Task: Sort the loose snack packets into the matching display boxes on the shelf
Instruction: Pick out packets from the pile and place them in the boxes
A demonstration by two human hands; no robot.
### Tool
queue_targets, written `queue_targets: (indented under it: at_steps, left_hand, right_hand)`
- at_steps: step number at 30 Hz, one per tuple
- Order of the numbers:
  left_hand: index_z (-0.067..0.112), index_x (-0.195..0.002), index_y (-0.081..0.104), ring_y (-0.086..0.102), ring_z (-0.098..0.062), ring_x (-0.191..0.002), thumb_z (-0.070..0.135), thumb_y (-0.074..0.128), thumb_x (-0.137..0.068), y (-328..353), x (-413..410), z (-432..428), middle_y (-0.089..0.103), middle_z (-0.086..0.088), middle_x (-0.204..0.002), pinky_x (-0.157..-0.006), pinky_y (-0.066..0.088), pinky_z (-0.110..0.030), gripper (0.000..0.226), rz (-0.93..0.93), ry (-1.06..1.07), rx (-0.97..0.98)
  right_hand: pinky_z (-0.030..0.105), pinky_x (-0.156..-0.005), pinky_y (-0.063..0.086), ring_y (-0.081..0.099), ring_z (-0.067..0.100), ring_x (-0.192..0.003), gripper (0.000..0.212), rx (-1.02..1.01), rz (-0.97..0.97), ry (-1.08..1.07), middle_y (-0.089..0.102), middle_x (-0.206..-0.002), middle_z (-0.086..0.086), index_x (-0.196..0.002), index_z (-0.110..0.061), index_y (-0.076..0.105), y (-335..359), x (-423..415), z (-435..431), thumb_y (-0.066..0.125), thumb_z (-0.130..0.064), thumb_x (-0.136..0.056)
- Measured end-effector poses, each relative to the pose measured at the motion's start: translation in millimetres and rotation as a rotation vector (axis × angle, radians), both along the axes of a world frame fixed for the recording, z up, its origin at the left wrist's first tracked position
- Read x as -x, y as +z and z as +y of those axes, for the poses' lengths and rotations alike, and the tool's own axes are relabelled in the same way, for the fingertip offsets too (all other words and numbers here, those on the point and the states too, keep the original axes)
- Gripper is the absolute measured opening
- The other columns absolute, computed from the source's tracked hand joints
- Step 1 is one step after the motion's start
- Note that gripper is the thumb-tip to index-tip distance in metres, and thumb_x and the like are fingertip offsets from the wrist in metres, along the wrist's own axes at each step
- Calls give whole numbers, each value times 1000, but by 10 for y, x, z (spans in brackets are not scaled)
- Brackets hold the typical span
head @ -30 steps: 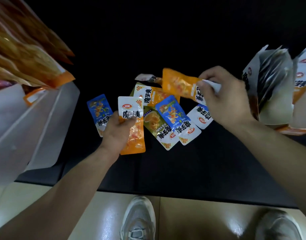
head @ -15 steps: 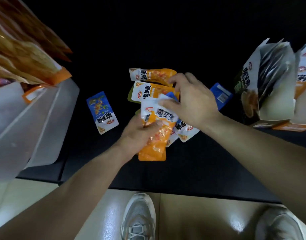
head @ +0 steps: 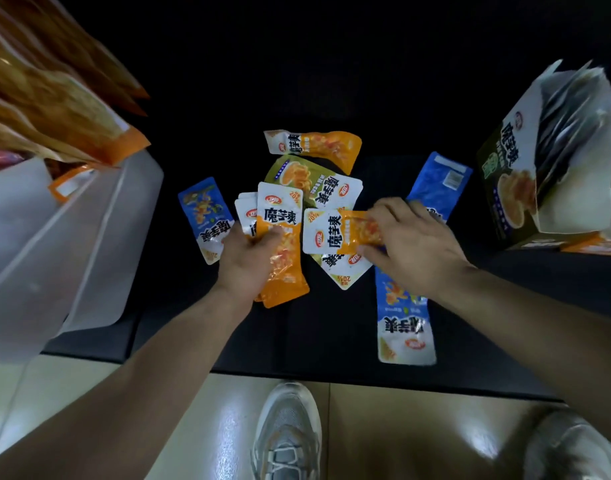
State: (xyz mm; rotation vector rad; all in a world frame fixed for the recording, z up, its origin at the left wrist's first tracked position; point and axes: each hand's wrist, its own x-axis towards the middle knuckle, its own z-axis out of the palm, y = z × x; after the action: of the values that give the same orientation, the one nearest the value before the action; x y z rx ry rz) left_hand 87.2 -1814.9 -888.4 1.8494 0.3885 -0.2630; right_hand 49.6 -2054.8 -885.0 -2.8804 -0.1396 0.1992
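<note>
Head view: left hand [head: 248, 268] clamps the orange stack [head: 285, 271], right hand [head: 413, 249] pinches another orange packet [head: 331, 232] above the shelf [head: 331, 334] middle; best laid square onto the stack, edges matched.

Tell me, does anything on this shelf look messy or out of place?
Yes. The loose packets lie in an overlapping jumble, pointing every way. One blue packet beside the green display box lies face-down, barcode up; a second blue packet sits near the front edge of the shelf.
</note>
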Motion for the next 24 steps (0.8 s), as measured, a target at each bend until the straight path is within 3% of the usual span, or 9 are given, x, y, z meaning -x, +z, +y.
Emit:
queue_targets:
  at_steps: [2,4,8,11,14,16,18,21,24]
  left_hand:
    - [22,-124,64,72,-13,-94,29,65,-97,23,3,-54,74,3,-107,-73,59,-32,28,11,-28,23]
    - [20,-126,62,71,-12,-94,28,65,-97,30,19,-80,73,3,-108,-71,57,-30,30,25,-34,42]
    - [21,-126,62,70,-11,-90,28,64,-98,20,34,-74,72,3,-105,-63,53,-25,28,38,18,60]
    - [22,-124,64,74,-11,-85,26,63,-99,16,15,-72,74,4,-101,-62,56,-26,25,58,50,101]
    - [22,-124,65,75,-17,-91,26,64,-98,55,7,-150,76,2,-103,-73,59,-35,26,71,54,186]
    - [24,-126,64,74,-22,-97,36,65,-96,118,26,-229,76,0,-107,-80,60,-42,32,92,49,271]
    - [25,-130,61,74,-22,-99,50,67,-86,175,57,-293,75,-2,-112,-82,61,-44,51,105,6,352]
    - [19,-131,59,74,-21,-100,37,72,-87,172,88,-309,75,-3,-112,-80,62,-40,49,61,-74,285]
    - [24,-119,63,74,-19,-94,26,71,-92,140,36,-249,75,1,-106,-77,62,-39,28,65,27,253]
  right_hand:
    - [46,-103,38,44,28,-126,70,42,50,-14,49,-137,2,-142,-23,39,22,-105,58,64,-57,-87]
    - [45,-102,39,42,28,-126,78,57,104,-42,50,-132,4,-141,-23,40,75,-215,102,72,-58,-79]
    - [42,-93,42,49,27,-114,47,77,81,-74,56,-113,1,-116,-27,58,135,-326,55,71,-54,-80]
    - [37,-75,52,64,20,-90,13,-327,28,-254,68,-92,-5,-93,-26,61,198,-285,-69,67,-38,-91]
    - [26,-70,53,69,6,-81,7,-875,136,-368,73,-85,-7,-90,-22,68,330,-230,-46,66,-25,-96]
    - [17,-63,51,68,-1,-71,3,-1041,288,-356,74,-84,-6,-90,-18,71,399,-183,105,69,-19,-93]
    - [25,-60,55,67,4,-63,9,-983,366,-354,74,-77,-2,-86,-16,72,376,-168,277,77,-24,-87]
    - [30,-60,53,65,10,-67,25,-762,233,-341,68,-78,-1,-82,-16,67,326,-267,423,79,-38,-83]
    - [33,-81,46,55,21,-107,30,-378,-174,-204,53,-122,2,-113,-21,60,348,-571,314,66,-39,-90]
